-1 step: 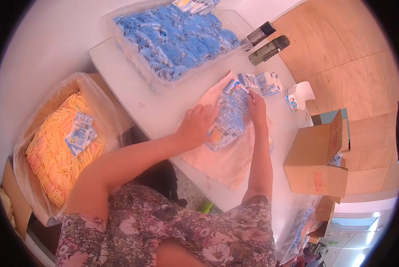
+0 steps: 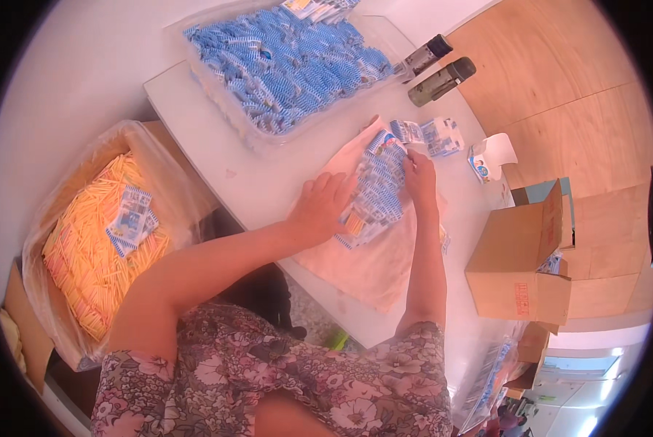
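A pile of small blue-and-white striped packets (image 2: 379,186) lies on a pinkish cloth (image 2: 355,273) on the white table. My left hand (image 2: 320,205) rests at the pile's left edge, fingers stretched out over the packets. Orange-yellow sticks show through a packet near its fingertips. On the other side, my right hand (image 2: 419,178) has its fingers bent around the right edge of the pile, gripping packets there; how many cannot be seen. More packets (image 2: 441,136) lie just beyond the right hand.
A clear tub (image 2: 297,132) full of packets stands at the table's far side, beside two dark bottles (image 2: 443,80). At left is a plastic-lined box (image 2: 162,156) of yellow-orange sticks (image 2: 86,255). An open cardboard box (image 2: 497,269) and a small white carton (image 2: 492,156) stand at right.
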A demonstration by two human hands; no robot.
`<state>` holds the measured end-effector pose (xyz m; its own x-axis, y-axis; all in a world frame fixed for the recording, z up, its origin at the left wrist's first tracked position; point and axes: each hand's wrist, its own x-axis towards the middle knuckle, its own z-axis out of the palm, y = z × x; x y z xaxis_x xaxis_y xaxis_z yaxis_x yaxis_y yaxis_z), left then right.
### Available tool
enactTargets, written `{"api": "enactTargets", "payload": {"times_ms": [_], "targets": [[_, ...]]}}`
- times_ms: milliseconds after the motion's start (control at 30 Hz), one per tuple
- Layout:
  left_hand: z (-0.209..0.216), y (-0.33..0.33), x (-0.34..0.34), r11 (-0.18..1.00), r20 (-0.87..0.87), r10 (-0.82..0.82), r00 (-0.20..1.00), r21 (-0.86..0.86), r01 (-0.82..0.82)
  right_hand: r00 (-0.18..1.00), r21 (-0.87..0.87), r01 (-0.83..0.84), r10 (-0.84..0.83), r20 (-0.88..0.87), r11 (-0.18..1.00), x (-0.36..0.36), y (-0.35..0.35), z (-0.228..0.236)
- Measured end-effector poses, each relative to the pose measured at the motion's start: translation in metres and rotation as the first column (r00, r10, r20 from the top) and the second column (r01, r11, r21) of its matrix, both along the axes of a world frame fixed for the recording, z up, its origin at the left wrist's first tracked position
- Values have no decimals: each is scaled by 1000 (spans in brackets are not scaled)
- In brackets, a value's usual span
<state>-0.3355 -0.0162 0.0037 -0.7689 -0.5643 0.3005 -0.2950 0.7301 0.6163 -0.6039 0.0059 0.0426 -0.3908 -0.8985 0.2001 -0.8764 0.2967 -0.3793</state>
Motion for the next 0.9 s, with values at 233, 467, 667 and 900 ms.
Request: {"api": "enactTargets", "payload": {"times_ms": [233, 467, 667, 900], "targets": [[0, -6, -9, 992, -8, -11, 1000, 125, 12, 985, -155, 28, -1, 172, 988, -32, 11, -34], [-1, -18, -15, 988, -39, 39, 998, 148, -33, 676, -271, -36, 223, 702, 962, 22, 29, 11], [6, -23, -20, 914, -138, -83, 987, 385, 130, 505, -217, 47, 165, 848, 975, 58, 58, 0], [-6, -23, -29, 929, -218, -128, 967, 315, 194, 432, -441, -168, 468, 771, 882, 101, 97, -4]]}}
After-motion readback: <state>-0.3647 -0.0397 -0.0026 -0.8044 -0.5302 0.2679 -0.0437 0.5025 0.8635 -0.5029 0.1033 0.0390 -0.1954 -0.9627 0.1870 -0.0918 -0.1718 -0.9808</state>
